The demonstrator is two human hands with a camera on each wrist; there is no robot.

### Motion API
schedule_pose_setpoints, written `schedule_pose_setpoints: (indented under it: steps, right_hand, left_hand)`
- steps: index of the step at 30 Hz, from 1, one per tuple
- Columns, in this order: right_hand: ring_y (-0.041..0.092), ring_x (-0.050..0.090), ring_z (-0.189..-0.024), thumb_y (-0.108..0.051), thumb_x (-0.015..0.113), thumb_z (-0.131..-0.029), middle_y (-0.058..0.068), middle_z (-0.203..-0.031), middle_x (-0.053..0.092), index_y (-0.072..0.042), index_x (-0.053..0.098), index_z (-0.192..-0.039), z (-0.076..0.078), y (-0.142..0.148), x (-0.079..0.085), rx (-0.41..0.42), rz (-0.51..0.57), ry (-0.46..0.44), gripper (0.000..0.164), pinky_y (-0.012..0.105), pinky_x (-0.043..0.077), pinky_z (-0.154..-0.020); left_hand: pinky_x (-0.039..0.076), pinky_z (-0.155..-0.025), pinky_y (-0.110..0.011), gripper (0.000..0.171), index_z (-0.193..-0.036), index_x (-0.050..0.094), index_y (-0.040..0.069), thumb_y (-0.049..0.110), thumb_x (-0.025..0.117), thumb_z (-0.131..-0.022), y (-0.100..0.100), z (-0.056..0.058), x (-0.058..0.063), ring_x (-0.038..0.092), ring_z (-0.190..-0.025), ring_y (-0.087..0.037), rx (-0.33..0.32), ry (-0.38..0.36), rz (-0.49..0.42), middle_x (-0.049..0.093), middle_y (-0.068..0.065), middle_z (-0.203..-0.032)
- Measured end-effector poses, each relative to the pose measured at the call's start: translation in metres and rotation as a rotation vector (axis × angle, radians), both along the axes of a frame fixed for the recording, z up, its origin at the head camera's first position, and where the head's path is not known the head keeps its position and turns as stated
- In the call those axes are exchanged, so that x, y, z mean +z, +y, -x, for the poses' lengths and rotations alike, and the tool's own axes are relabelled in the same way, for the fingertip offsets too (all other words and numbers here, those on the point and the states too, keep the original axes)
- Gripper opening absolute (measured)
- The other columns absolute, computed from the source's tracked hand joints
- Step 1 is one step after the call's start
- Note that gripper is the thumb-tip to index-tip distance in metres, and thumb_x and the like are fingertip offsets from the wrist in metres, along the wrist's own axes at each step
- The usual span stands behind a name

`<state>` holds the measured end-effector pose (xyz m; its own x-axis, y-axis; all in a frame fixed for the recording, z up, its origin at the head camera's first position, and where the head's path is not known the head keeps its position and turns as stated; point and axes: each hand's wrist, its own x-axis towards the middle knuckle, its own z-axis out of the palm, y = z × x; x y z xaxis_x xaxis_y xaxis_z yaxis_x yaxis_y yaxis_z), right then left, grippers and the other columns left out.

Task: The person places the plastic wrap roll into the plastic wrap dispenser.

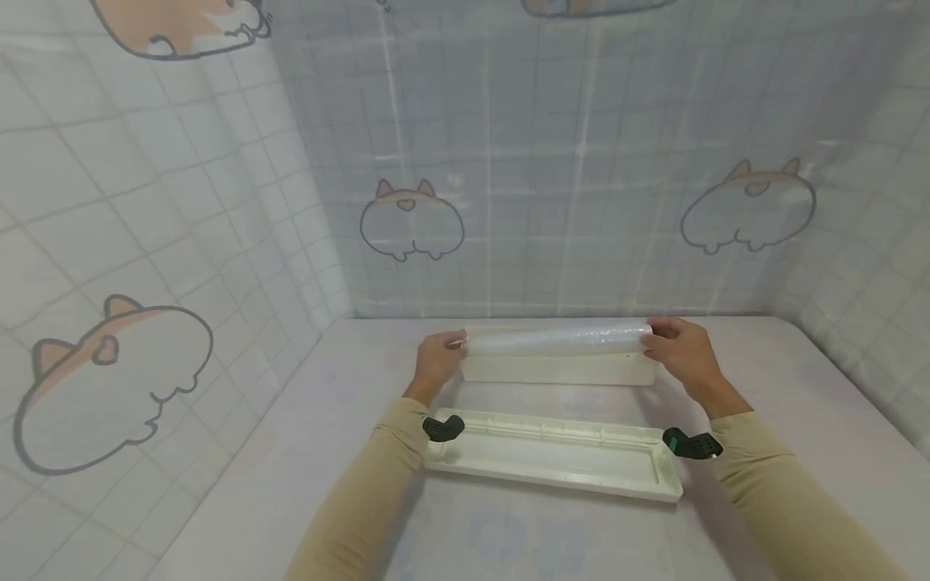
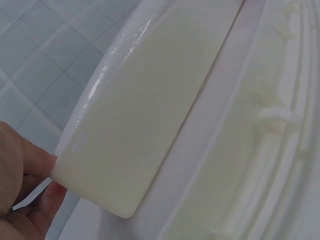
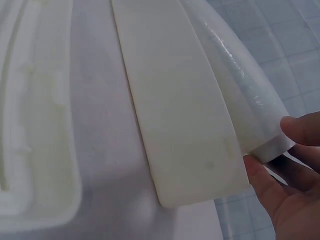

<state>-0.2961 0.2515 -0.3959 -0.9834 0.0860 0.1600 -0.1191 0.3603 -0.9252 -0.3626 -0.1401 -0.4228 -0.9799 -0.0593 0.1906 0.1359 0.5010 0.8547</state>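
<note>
A roll of clear plastic wrap lies lengthwise at the top of a long cream box, its right end raised higher than its left. My right hand grips the roll's right end between thumb and fingers, which the right wrist view shows just above the box's corner. At the other end, my left hand pinches the roll's left end beside the box; the fingertips are partly hidden there. Nearer to me, a long cream lid lies with its ribbed inner side up, between my forearms.
A pale table carries the box and lid. Behind it and along both sides hang grid-patterned curtains with cartoon dog prints. Black wrist mounts sit near the lid's far corners in the head view.
</note>
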Motion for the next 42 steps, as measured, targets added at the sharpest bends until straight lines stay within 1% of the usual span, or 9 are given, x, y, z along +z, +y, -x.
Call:
schedule_pose_setpoints:
  steps: [2,5,7,9,16,22,32,36,42]
  right_hand:
    - [0.041,0.057,-0.121,-0.015,0.057,-0.102,0.033,-0.143,0.047,0.013,0.041,-0.144,0.001,0.002,0.000,0.002,-0.077,0.005,0.053,0.030,0.056,-0.090]
    - [0.045,0.059,-0.119,-0.017,0.056,-0.103,0.034,-0.141,0.048,0.013,0.043,-0.143,0.001,0.005,0.001,0.013,-0.180,0.027,0.051,0.045,0.053,-0.095]
    - [0.046,0.059,-0.117,-0.018,0.056,-0.103,0.034,-0.140,0.049,0.012,0.044,-0.142,0.001,0.007,0.002,0.021,-0.221,0.035,0.051,0.053,0.051,-0.096]
    - [0.047,0.059,-0.117,-0.019,0.056,-0.103,0.034,-0.140,0.049,0.011,0.045,-0.142,0.002,0.009,0.003,0.027,-0.248,0.033,0.051,0.057,0.049,-0.096]
    - [0.048,0.057,-0.119,-0.021,0.057,-0.103,0.034,-0.139,0.050,0.010,0.046,-0.142,0.005,0.014,0.002,0.043,-0.279,0.002,0.051,0.059,0.048,-0.097]
    - [0.048,0.050,-0.125,-0.024,0.061,-0.101,0.034,-0.136,0.052,0.008,0.051,-0.137,0.008,0.017,0.000,0.044,-0.278,-0.006,0.049,0.060,0.045,-0.098]
    - [0.049,0.044,-0.130,-0.026,0.060,-0.102,0.034,-0.139,0.050,0.006,0.050,-0.139,0.008,0.015,-0.002,0.048,-0.272,-0.020,0.050,0.062,0.042,-0.101]
    - [0.049,0.044,-0.131,-0.025,0.060,-0.102,0.032,-0.140,0.050,0.004,0.050,-0.140,0.008,0.016,-0.002,0.046,-0.293,-0.014,0.049,0.062,0.043,-0.101]
    - [0.049,0.045,-0.130,-0.025,0.059,-0.102,0.033,-0.139,0.050,0.004,0.050,-0.140,0.009,0.015,-0.004,0.039,-0.315,-0.005,0.049,0.061,0.043,-0.100]
  left_hand:
    - [0.054,-0.094,-0.038,0.035,-0.125,0.071,0.007,0.005,0.069,-0.090,0.000,0.000,-0.001,0.065,-0.117,-0.026,-0.003,0.000,0.001,0.067,-0.011,-0.128]
    - [0.055,-0.093,-0.039,0.035,-0.125,0.071,0.006,0.005,0.068,-0.090,0.000,0.001,-0.002,0.065,-0.117,-0.026,-0.008,0.004,0.001,0.067,-0.011,-0.128]
    - [0.055,-0.093,-0.038,0.035,-0.126,0.071,0.007,0.006,0.068,-0.091,0.000,0.002,-0.003,0.064,-0.117,-0.026,-0.009,0.002,0.006,0.067,-0.010,-0.128]
    - [0.054,-0.094,-0.038,0.035,-0.126,0.071,0.008,0.007,0.068,-0.091,0.001,0.002,-0.004,0.064,-0.117,-0.026,-0.008,-0.003,0.008,0.067,-0.010,-0.128]
    - [0.053,-0.096,-0.039,0.036,-0.126,0.071,0.008,0.006,0.068,-0.090,0.002,0.002,-0.005,0.064,-0.117,-0.026,0.000,-0.011,-0.005,0.068,-0.010,-0.127]
    - [0.054,-0.094,-0.038,0.037,-0.126,0.071,0.009,0.006,0.068,-0.089,0.001,0.002,-0.004,0.064,-0.118,-0.025,0.004,-0.022,-0.027,0.067,-0.009,-0.129]
    - [0.054,-0.094,-0.038,0.037,-0.127,0.070,0.007,0.007,0.069,-0.090,-0.002,0.003,-0.003,0.064,-0.117,-0.025,-0.016,-0.024,-0.004,0.066,-0.009,-0.130]
    - [0.054,-0.095,-0.039,0.037,-0.127,0.070,0.007,0.007,0.069,-0.090,-0.002,0.004,-0.004,0.064,-0.118,-0.025,-0.026,-0.021,-0.010,0.066,-0.008,-0.130]
    - [0.053,-0.096,-0.040,0.037,-0.127,0.070,0.008,0.007,0.069,-0.090,-0.003,0.004,-0.005,0.063,-0.119,-0.025,-0.026,-0.022,-0.021,0.066,-0.008,-0.130]
